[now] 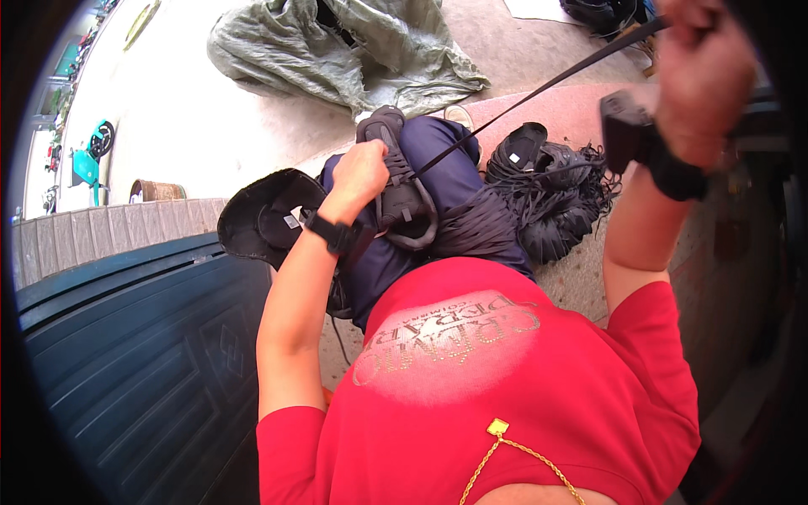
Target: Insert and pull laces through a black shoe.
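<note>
A black shoe [402, 202] lies across my lap, its heel end toward me. My left hand [360, 175] is closed at its left side, gripping its edge. From the shoe a black shoelace [539, 94] runs taut up to the far right. Its upper end is in my right hand [705, 80], which is raised, closed and a little blurred. A bundle of loose black laces [481, 225] is draped over my right thigh. By my left forearm sits another black shoe piece [268, 217] with a white label inside.
Several black shoes [547, 181] with tangled laces are heaped on the ground to my right. Ahead lies a grey-green woven sack [337, 55]. A dark blue panelled door [151, 353] stands close on my left. Farther off are a brown tub [157, 190] and a turquoise scooter [87, 167].
</note>
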The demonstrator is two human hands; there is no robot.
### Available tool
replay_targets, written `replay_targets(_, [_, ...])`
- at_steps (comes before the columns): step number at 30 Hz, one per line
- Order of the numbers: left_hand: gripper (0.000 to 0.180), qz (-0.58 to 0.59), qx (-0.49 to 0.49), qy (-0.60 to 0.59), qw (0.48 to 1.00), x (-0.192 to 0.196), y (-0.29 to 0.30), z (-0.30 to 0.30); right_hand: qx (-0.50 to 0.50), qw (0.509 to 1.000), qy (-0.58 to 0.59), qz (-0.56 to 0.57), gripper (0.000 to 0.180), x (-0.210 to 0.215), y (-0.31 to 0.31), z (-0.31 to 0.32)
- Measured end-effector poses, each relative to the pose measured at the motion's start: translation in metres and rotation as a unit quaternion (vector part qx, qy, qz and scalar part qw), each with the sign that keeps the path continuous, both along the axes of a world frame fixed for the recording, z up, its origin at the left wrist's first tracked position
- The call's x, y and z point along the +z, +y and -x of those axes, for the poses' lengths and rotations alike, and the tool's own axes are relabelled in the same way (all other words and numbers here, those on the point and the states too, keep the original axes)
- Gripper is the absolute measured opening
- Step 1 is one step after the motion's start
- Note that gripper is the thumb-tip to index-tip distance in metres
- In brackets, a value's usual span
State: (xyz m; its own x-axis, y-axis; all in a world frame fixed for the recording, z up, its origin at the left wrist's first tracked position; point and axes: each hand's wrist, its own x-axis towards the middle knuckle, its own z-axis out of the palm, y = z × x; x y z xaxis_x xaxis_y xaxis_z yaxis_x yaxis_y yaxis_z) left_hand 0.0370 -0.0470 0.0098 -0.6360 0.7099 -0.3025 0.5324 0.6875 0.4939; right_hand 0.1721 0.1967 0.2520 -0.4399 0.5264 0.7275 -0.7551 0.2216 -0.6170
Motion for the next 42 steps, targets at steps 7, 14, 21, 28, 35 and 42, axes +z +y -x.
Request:
replay_targets(7, [0.021, 0.099, -0.032, 0.100, 0.990, 0.005, -0.050, -0.030, 0.252, 0.814, -0.498, -0.162, 0.013, -0.213, -0.099, 0.033])
replay_targets(14, [0.018, 0.052, 0.087, 0.144, 0.984, 0.000, -0.053, -0.041, 0.057, 0.725, -0.541, -0.423, 0.015, -0.270, -0.171, 0.023])
replay_targets(21, [0.018, 0.046, 0.122, 0.160, 0.978, 0.001, -0.054, -0.043, 0.023, 0.687, -0.483, -0.542, 0.010, -0.271, -0.176, 0.031])
replay_targets(28, [0.018, -0.021, 0.183, 0.174, 0.967, 0.000, -0.058, -0.036, 0.381, 0.825, -0.359, 0.211, 0.024, -0.112, -0.102, 0.053])
replay_targets(35, [0.034, -0.123, 0.026, -0.067, 0.990, 0.039, -0.022, -0.006, 0.375, 0.904, -0.131, 0.157, 0.022, -0.013, -0.073, 0.045])
replay_targets(42, [0.020, -0.293, 0.014, -0.381, 0.877, 0.101, -0.022, -0.001, 0.305, 0.929, -0.151, 0.146, 0.018, 0.020, -0.056, 0.049])
